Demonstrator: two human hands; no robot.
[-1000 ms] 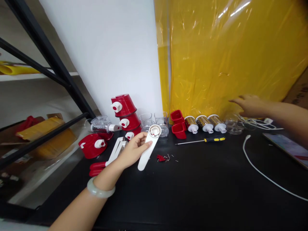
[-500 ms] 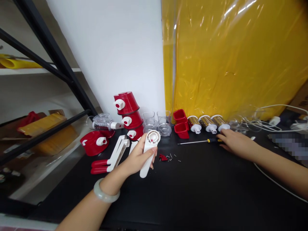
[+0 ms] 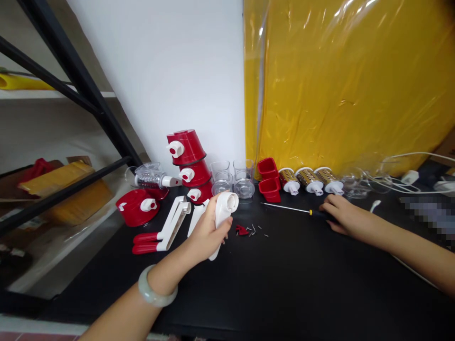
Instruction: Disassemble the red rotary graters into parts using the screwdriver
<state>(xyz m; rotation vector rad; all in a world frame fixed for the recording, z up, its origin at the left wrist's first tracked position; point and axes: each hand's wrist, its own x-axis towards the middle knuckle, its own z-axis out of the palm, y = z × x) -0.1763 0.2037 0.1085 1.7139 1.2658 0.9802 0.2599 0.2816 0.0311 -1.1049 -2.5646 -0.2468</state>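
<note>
My left hand (image 3: 205, 235) is closed around a white plastic handle (image 3: 222, 208), its round socket end tilted up to the right. At the right, my right hand (image 3: 343, 215) has its fingers wrapped over the black grip of a screwdriver (image 3: 291, 208), whose thin shaft points left just above the table. Small screws (image 3: 253, 230) and a little red plastic piece (image 3: 241, 230) lie to the right of the handle. Left of my left hand rest white crank handles with red grips (image 3: 147, 241). Behind it, red grater bodies (image 3: 194, 170) are stacked.
Along the back of the black table (image 3: 284, 289) stand clear plastic cups (image 3: 243, 184), red pushers (image 3: 269, 182) and metal grater drums (image 3: 309, 181). White cables (image 3: 405, 184) lie at the right. A black-framed shelf (image 3: 106, 123) borders the left side.
My right hand has closed over the screwdriver's grip and turned the tool slightly, its grip end coming nearer. The white handle in my left hand has rotated, its socket now facing more to the right.
</note>
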